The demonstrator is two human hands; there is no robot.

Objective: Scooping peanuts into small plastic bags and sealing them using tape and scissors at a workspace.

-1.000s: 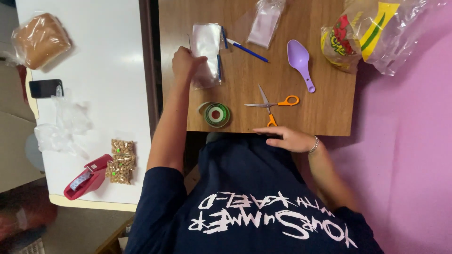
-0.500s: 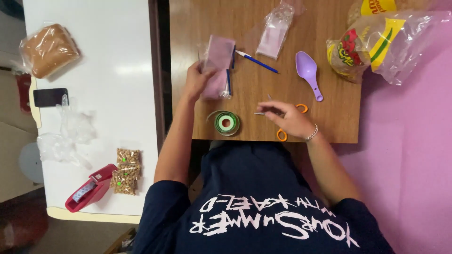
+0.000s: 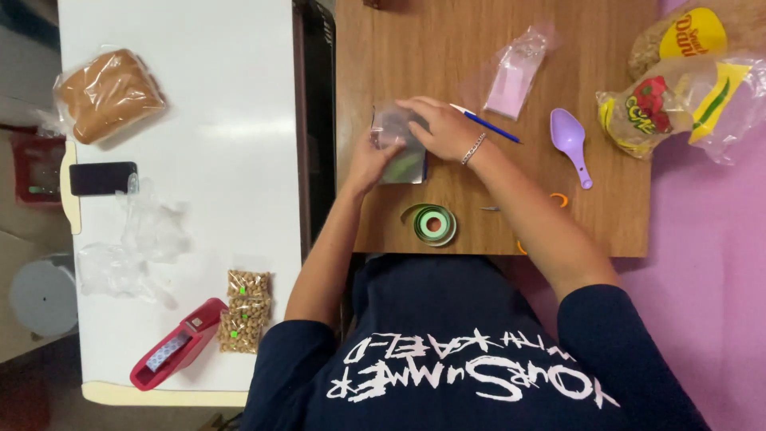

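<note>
The worktop [image 3: 399,48] is brown wood with matt grain. The small bag [image 3: 396,145] is thin clear plastic, glossy. The scoop [image 3: 568,137] is smooth purple plastic. The white table [image 3: 215,120] looks smooth and shiny.

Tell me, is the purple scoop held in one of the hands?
No, the purple scoop lies alone on the wooden table, while the left hand and the right hand both hold a clear plastic bag.

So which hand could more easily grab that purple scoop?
Probably the right hand: both hands are on the clear bag, but the purple scoop lies on its side, past the blue pen. The left hand, at the bag's left edge, would have to cross over.
</note>
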